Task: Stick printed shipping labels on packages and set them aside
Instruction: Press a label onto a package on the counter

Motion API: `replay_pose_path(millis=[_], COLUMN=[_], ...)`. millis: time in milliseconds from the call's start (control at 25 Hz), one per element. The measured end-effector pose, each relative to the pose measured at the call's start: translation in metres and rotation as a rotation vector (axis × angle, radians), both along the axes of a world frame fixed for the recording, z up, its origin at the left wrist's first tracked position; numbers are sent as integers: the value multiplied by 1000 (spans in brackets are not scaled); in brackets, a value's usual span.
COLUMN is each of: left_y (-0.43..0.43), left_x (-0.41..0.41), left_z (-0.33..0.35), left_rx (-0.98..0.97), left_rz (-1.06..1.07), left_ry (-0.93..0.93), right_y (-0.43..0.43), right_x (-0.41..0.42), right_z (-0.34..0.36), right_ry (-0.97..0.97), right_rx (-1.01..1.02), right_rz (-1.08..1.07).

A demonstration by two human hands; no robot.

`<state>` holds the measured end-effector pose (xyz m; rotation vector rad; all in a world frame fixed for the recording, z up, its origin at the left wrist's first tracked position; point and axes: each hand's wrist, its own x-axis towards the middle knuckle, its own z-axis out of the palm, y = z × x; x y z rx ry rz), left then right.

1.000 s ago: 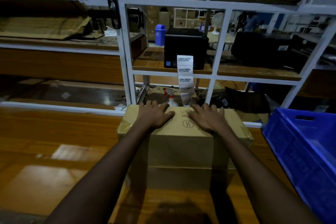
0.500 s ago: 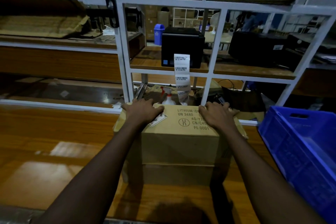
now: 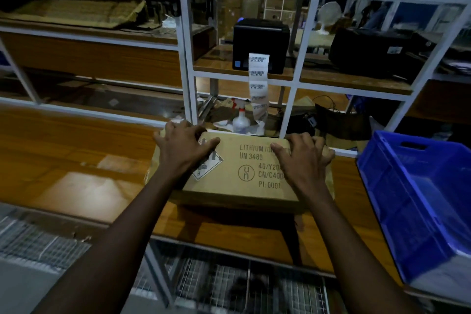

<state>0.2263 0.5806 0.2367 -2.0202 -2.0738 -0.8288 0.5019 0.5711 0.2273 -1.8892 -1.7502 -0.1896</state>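
Wooden counter (image 3: 63, 150) runs wide left of the cardboard box (image 3: 244, 168), blue crate (image 3: 418, 199) near its right. Left hand (image 3: 181, 150) and right hand (image 3: 303, 158) grip its far edge, fingers (image 3: 316, 141) curled.

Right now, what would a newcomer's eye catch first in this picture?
The cardboard box printed UN 3480, at the centre, with the left hand and right hand holding its far edge. Behind it, a strip of labels hangs from the black printer on the shelf; a blue crate stands at right.
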Motion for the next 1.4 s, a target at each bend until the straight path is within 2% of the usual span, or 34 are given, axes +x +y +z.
replay_pose_path(millis=[160, 280, 440, 640, 800, 880, 960, 1040, 1120, 1160, 1320, 1400], left_y=[-55, -89, -126, -163, -180, -191, -194, -180, -149, -130, -46, -18], left_x=[14, 28, 45, 62, 83, 106, 123, 120, 101, 89, 18, -23], left_z=[-21, -47, -93, -156, -164, -167, -168, -163, -151, -144, -120, -116], left_rx=[133, 146, 24, -166, -101, -77, -44, -25, -60, -93, -345, -526], left_rz=[80, 122, 197, 210, 123, 15, -170, -345, -403, -361, 35, 137], left_ry=[-75, -109, -186, -88, 8, 0, -8, -41, -166, -204, -107, -311], right_y=[-39, -59, -76, -97, -80, -68, -62, -65, -73, -76, -68, -59], right_x=[10, 23, 39, 59, 60, 54, 43, 30, 15, 8, -9, -11], right_z=[-24, -51, -95, -162, -167, -159, -157, -161, -162, -163, -161, -161], right_ry=[127, 152, 253, 264, 278, 482, 666, 681, 694, 709, 766, 812], right_rx=[215, 263, 150, -19, -100, -208, -309, -404, -505, -519, -382, -363], right_rz=[12, 33, 25, 88, -24, -69, 21, 152, 242, 249, 123, 113])
